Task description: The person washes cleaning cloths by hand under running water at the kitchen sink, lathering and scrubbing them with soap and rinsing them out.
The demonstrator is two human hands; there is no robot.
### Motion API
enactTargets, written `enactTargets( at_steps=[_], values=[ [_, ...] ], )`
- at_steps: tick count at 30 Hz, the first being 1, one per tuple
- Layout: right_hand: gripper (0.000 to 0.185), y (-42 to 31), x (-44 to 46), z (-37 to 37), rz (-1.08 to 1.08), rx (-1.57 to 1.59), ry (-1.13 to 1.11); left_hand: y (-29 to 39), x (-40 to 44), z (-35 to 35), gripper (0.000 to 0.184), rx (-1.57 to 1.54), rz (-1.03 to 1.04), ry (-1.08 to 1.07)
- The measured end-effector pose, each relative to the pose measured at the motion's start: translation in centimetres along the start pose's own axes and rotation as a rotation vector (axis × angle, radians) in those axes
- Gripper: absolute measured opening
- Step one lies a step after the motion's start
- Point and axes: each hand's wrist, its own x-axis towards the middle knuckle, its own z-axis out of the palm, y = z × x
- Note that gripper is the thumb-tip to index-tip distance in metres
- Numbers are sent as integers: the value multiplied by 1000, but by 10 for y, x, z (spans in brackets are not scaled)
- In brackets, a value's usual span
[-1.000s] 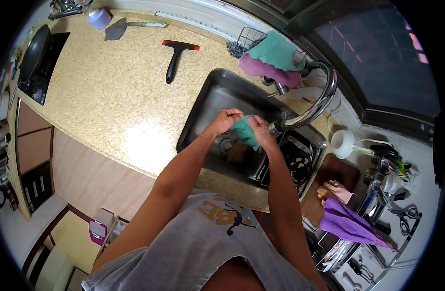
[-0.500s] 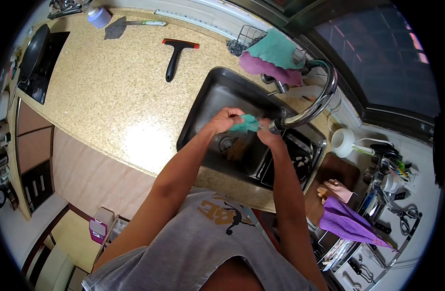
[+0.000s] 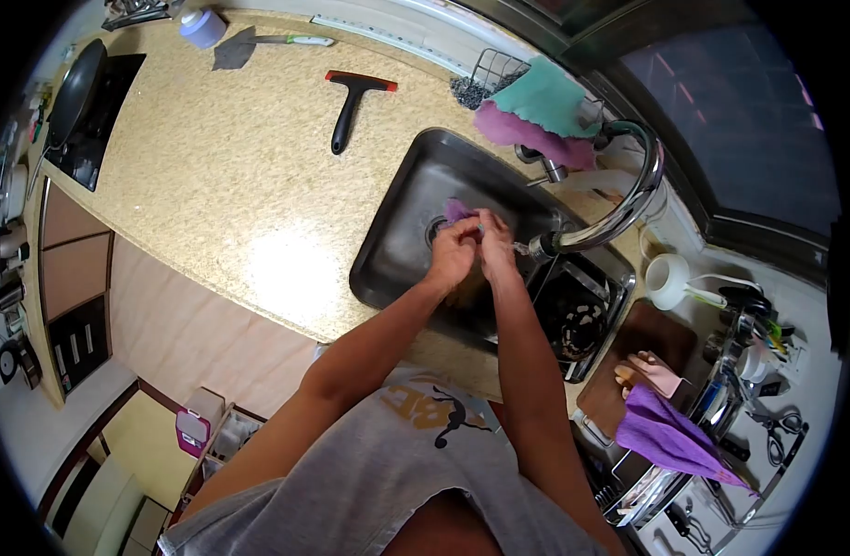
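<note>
Over the dark sink [image 3: 404, 199], my left hand [image 3: 454, 250] and my right hand [image 3: 496, 243] are pressed close together. Both are closed around a small cloth [image 3: 456, 210], mostly hidden by the fingers. A purple part of it sticks out beyond the left fingertips, and a bit of teal shows between the hands. The spout of the curved chrome faucet [image 3: 654, 176] ends just right of my right hand, with what looks like water at its mouth. Below the hands, a brownish thing in the basin is mostly covered by my arms.
A black squeegee [image 3: 347, 116] and a knife [image 3: 304, 40] lie on the counter [image 3: 221, 157]. Teal and pink cloths hang over a wire rack [image 3: 494, 67] behind the faucet. Right of the sink are a cutting board [image 3: 649, 329], a purple towel [image 3: 661, 431] and a white pot [image 3: 666, 281].
My hands have drawn together from holding the cloth stretched between them. The cloth is now bunched, with purple showing instead of mostly teal. The view has shifted slightly.
</note>
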Motion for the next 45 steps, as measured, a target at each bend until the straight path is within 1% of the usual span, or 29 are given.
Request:
enactTargets(
  at_steps=[3,4,6,7,8,10,12,14,15,16,19,22,23,24,25,26,28,29,30,32,33,35,36,37,38,39,41,43,45],
  values=[
    [27,-11,-10,0,17,-75,116,1,11,-20,19,66,-249,188],
    [25,-13,-12,-1,25,-120,144,2,19,-23,19,65,-252,189],
    [21,-10,-18,-3,1,-63,86,1,34,-27,28,-262,-670,243],
    [18,-8,-21,-5,-25,-5,29,-3,37,-24,42,-499,-699,200],
    [18,-7,-26,-5,-22,-10,30,-19,46,-28,42,-504,-702,201],
    [16,-6,-43,0,-169,-78,-24,-67,64,-39,41,-728,-729,-78],
    [14,-1,-55,12,-469,-256,-31,-67,68,-31,38,-748,-766,-79],
    [9,1,-72,26,-647,-370,-2,-65,77,-24,24,-698,-822,8],
    [10,-4,-81,35,-643,-475,47,-67,78,-26,26,-749,-777,-124],
    [13,-7,-87,42,-638,-579,95,-70,78,-25,26,-748,-786,-121],
    [21,-4,-79,44,-702,-709,195,-71,77,-28,35,-841,-807,-310],
    [23,17,-50,31,-731,-874,231,-119,97,-36,39,-765,-736,-336],
    [26,24,-39,25,-773,-959,238,-101,90,-29,39,-763,-740,-333],
    [26,23,-29,22,-768,-955,239,-65,74,-15,39,-569,-763,-123],
    [29,20,-17,20,-603,-930,249,-44,64,-6,40,-371,-771,85],
    [33,17,-6,18,-437,-898,256,-45,58,-4,40,-365,-774,87],
    [34,18,25,4,-444,-897,286,-49,50,1,38,-754,-810,113],
    [35,14,30,3,-455,-902,317,-50,48,6,35,-768,-693,81],
    [35,16,28,5,-453,-898,321,-49,48,4,35,-763,-695,79],
    [34,16,20,13,-631,-812,383,-47,55,1,34,-781,-740,98],
    [34,16,5,19,-633,-815,378,-61,63,-11,34,-786,-737,100],
    [39,15,-24,28,-673,-866,177,-95,82,-37,30,-531,-785,8],
    [39,17,-17,26,-678,-867,177,-102,82,-37,30,-533,-780,6],
    [39,19,-6,23,-579,-933,202,-109,84,-33,30,-516,-767,22],
    [39,23,1,19,-467,-994,226,-81,72,-17,29,-513,-777,113],
    [41,15,13,13,-477,-846,304,-50,59,-2,29,-502,-803,186],
    [41,-2,24,8,-457,-849,348,-23,46,15,29,-484,-838,254],
    [41,-7,20,7,-449,-870,382,-68,58,1,28,-507,-805,186],
    [44,4,2,20,-607,-972,307,-101,74,-18,27,-543,-760,138]
  ],
)
